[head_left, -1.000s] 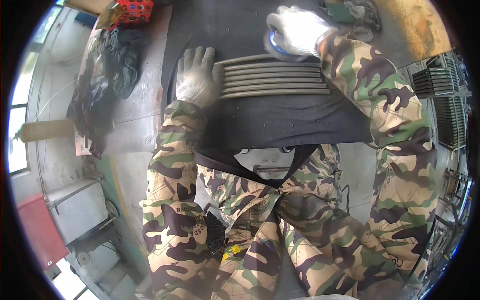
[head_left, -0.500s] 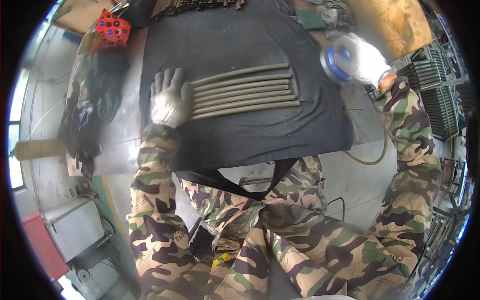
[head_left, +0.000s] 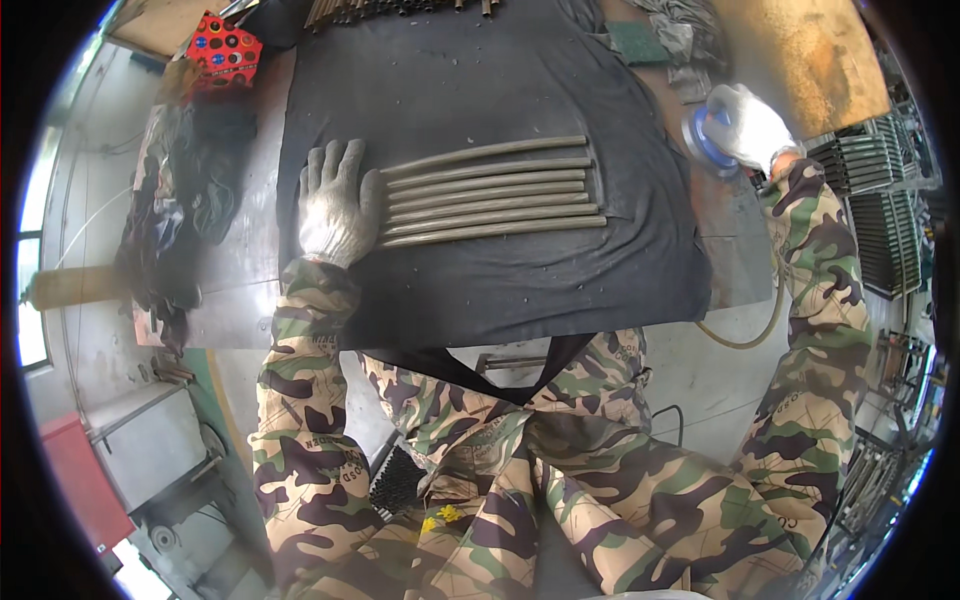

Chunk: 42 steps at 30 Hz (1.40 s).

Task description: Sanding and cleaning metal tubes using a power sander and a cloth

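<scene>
Several slim metal tubes lie side by side on a dark cloth over the table. My left hand, in a white knit glove, rests flat at their left ends with its fingers stretched out and apart. The glove covers those ends. Over to the right, beyond the cloth's edge, my gloved right hand is closed around a round blue disc-shaped tool with a pale rim. The tool is apart from the tubes, and its exact kind cannot be made out.
More tubes are piled at the far edge. Dark crumpled cloth and a red patterned box lie left. A green pad and a stained board are far right. Stacked metal parts and a hose stand out right.
My right hand has moved rightward with the blue tool, farther from the tubes. My left hand stays at the tubes' left ends. The view has shifted slightly.
</scene>
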Available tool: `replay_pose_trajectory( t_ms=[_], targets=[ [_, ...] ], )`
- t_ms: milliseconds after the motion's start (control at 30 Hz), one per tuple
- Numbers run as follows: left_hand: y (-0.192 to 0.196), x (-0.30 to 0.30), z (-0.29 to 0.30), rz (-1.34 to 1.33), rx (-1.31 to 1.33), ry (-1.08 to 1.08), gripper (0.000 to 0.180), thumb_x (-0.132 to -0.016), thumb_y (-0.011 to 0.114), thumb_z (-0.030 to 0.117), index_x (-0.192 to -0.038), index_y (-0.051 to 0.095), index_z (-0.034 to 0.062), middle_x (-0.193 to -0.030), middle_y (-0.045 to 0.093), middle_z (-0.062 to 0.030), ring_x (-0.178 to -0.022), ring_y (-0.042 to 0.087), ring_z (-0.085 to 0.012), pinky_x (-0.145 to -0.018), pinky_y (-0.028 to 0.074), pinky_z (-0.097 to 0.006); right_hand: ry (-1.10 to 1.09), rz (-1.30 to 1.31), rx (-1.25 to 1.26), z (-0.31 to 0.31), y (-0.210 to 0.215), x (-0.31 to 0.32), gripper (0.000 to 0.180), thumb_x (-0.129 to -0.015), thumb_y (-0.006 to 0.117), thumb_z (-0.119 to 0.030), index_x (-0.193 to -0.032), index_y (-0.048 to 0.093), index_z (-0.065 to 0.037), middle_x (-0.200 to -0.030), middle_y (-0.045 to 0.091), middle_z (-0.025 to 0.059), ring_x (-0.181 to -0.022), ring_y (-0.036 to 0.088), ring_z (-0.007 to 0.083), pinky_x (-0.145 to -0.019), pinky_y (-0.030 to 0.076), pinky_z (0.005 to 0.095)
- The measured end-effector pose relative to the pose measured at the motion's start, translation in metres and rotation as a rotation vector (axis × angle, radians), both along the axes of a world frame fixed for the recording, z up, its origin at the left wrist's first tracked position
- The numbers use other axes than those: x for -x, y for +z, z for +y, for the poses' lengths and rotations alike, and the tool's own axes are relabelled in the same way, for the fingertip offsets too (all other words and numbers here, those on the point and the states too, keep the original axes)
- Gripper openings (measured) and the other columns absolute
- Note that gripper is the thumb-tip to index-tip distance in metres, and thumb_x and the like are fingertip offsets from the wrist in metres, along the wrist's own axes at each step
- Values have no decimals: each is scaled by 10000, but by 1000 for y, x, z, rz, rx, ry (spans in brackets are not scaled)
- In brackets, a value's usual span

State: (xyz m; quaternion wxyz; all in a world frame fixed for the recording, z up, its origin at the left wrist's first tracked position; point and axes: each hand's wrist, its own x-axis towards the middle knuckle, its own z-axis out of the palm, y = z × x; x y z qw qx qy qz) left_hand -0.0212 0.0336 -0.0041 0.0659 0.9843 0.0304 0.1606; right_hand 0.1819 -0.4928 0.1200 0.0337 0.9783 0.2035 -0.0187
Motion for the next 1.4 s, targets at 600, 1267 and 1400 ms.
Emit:
replay_pose_trajectory(
  t_ms=[600, 1267, 1400],
  targets=[
    [18, 45, -2, 103, 202, -263, 1050, -650, 939, 422, -1541, 545, 31, -1522, 569, -242, -1467, 487, -463, -1249, 402, -569, 639, 177, -269, 139, -53, 90, 895, -703, 928, -319, -1468, 578, -16, -1435, 630, 219, -1367, 573, 452, -1205, 428, 516],
    [12, 88, -1, 168, 109, -208, 1159, -743, 865, 527, -1638, 391, -36, -1661, 401, -335, -1582, 322, -540, -1284, 317, -617, 495, -223, -436, 115, -53, 61, 570, -854, 786, -151, -1397, 651, -41, -1373, 682, 217, -1309, 628, 449, -1129, 502, 528],
    [13, 85, -5, 166, 114, -209, 1139, -760, 856, 544, -1633, 404, -31, -1654, 412, -330, -1577, 330, -543, -1281, 323, -617, 381, -424, -82, 91, -53, -52, 509, -911, 689, -170, -1408, 624, -79, -1389, 677, 213, -1348, 606, 423, -1130, 501, 526]
  ],
)
